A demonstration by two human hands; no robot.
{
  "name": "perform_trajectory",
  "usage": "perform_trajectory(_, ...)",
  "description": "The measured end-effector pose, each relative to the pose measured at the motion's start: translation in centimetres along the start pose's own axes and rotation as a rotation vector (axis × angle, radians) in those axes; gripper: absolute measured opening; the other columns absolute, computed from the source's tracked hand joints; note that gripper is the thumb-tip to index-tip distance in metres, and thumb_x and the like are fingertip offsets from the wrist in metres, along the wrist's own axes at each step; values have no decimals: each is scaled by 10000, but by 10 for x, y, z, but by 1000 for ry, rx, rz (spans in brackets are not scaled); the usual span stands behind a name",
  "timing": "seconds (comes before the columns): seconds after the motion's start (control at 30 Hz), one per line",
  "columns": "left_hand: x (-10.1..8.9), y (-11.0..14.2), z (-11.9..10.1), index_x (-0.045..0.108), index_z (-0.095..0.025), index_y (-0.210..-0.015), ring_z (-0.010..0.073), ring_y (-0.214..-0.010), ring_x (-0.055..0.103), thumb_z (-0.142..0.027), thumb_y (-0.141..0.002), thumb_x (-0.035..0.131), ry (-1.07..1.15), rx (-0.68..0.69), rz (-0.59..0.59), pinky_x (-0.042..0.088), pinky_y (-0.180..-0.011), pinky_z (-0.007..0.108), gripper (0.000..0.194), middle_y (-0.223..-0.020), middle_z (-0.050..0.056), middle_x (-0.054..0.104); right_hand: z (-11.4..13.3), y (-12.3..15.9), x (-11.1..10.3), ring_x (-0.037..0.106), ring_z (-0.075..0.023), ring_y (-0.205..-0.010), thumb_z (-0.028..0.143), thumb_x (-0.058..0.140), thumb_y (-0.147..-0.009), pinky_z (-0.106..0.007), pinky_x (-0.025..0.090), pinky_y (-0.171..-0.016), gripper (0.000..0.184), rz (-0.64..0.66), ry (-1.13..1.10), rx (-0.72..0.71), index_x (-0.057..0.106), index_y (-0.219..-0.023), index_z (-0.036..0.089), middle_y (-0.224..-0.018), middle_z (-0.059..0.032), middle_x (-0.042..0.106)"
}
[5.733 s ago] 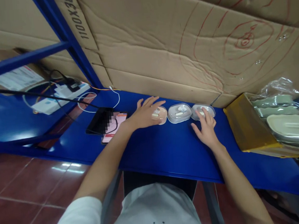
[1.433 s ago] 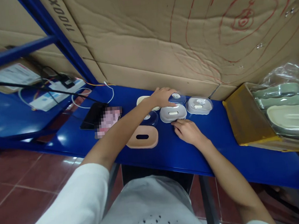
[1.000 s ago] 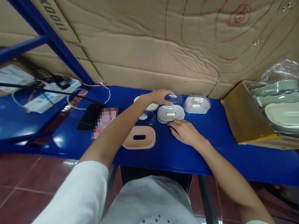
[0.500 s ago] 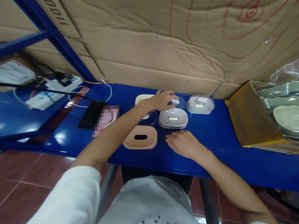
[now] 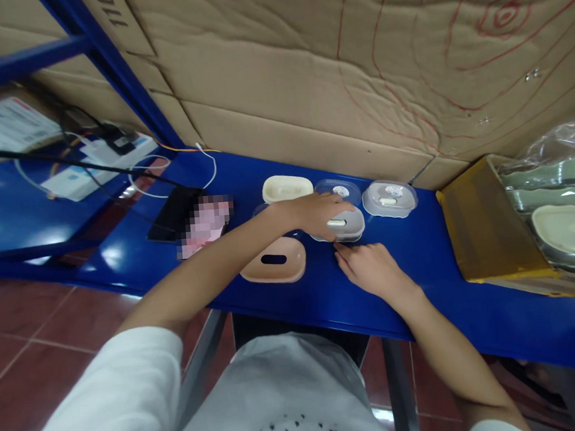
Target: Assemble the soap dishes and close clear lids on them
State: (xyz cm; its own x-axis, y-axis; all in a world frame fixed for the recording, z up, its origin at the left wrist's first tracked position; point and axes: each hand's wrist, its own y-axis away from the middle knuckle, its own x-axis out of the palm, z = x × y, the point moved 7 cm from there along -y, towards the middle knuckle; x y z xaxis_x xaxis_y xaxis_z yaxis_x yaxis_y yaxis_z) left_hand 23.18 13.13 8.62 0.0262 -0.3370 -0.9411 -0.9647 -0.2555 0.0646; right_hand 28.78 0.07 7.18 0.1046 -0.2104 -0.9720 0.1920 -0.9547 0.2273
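Over the left end of a pale grey-white soap dish [image 5: 354,227] lies my left hand [image 5: 317,214], fingers stretched across its top and appearing to touch it. A white bar-shaped piece sits across the dish's middle, partly behind my fingers. My right hand [image 5: 371,270] is just in front of the dish, index finger extended to its front edge and the other fingers loosely bent. Behind the dish lies a clear lid [image 5: 341,191] with a round label. A peach tray with an oval slot [image 5: 274,269] rests to the left, and a cream dish [image 5: 288,187] stands behind my left forearm.
Another clear-covered dish [image 5: 390,201] stands to the right. An open cardboard box [image 5: 492,226] of green and cream dishes occupies the table's right end. A dark tablet-like object [image 5: 170,215], a pink item and a white power strip [image 5: 99,170] lie left. A cardboard wall [image 5: 284,109] rises behind.
My left hand has come from the clear lid down and nearer, onto the grey-white dish. My right hand has shifted right and slightly forward, up to the dish's front edge.
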Motion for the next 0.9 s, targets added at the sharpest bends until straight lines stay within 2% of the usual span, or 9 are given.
perform_trajectory(0.1, 0, 0, 0, 562, -337, -1492, 354, -1304, 638, -424, -760, 774, 4, 4, 0, 516, -1059, 462, 767, -1492, 94, 644, -1, 2, -2, 830, -305, -879, 346, 306, -1149, -349, 550, -703, 518, -33, 11, 4, 598, -1544, 181, -1025, -163, 848)
perform_trajectory(0.2, -2, 0, -3, 563, -300, -1490, 349, -1310, 635, -443, -780, 755, 11, 25, -5, 508, -1077, 453, 749, -1482, 109, 647, -3, 2, -1, 831, -309, -856, 348, 316, -1148, -347, 549, -694, 522, -20, 28, 28, 578, -1562, 167, -977, -163, 848)
perform_trajectory(0.33, -5, -4, -2, 565, -271, -1485, 343, -1296, 644, -444, -777, 766, 25, 13, 13, 498, -1088, 433, 756, -1454, 112, 662, -2, -1, 1, 833, -302, -895, 345, 323, -1148, -345, 561, -727, 501, 18, 26, 24, 601, -1530, 179, -1051, -163, 848)
perform_trajectory(0.43, -16, -3, -2, 536, -281, -1510, 342, -1338, 621, -429, -803, 762, 37, 13, -9, 479, -1119, 439, 757, -1490, 105, 637, -2, -2, 2, 831, -315, -902, 347, 305, -1150, -363, 568, -734, 508, 31, 25, 39, 593, -1530, 173, -1056, -174, 844)
perform_trajectory(0.57, -41, 18, -17, 493, -312, -1539, 351, -1473, 523, -397, -836, 758, 50, 11, -117, 397, -1216, 462, 756, -1594, 84, 548, -7, -2, 2, 827, -331, -907, 357, 330, -1143, -373, 557, -722, 523, 45, 1, 39, 528, -1586, 161, -1047, -176, 843)
perform_trajectory(0.63, -47, 39, -34, 477, -360, -1549, 377, -1517, 474, -370, -859, 745, 40, -24, -169, 367, -1237, 505, 741, -1648, 62, 490, -16, 1, -1, 822, -324, -955, 362, 381, -1131, -358, 542, -729, 473, 35, -50, 16, 598, -1521, 207, -1094, -153, 844)
perform_trajectory(0.7, -42, 62, -55, 471, -387, -1545, 400, -1521, 464, -392, -891, 732, 2, -56, -196, 374, -1224, 550, 704, -1697, 63, 422, -34, 7, -5, 812, -324, -999, 349, 472, -1093, -343, 520, -731, 362, 14, -91, 38, 722, -1332, 242, -1118, -127, 843)
perform_trajectory(0.77, -28, 80, -75, 514, -369, -1506, 414, -1468, 513, -418, -909, 727, -53, -85, -169, 399, -1198, 566, 636, -1690, 81, 422, -58, 12, -7, 806, -325, -985, 326, 528, -1056, -338, 494, -714, 280, -11, -109, 116, 777, -1164, 257, -1084, -108, 846)
perform_trajectory(0.9, 7, 90, -99, 576, -278, -1451, 429, -1415, 548, -386, -923, 711, -112, -54, -65, 457, -1129, 565, 556, -1626, 150, 491, -97, 14, -9, 793, -307, -975, 352, 475, -1088, -337, 471, -707, 331, -80, -144, 244, 784, -1185, 283, -1079, -76, 848)
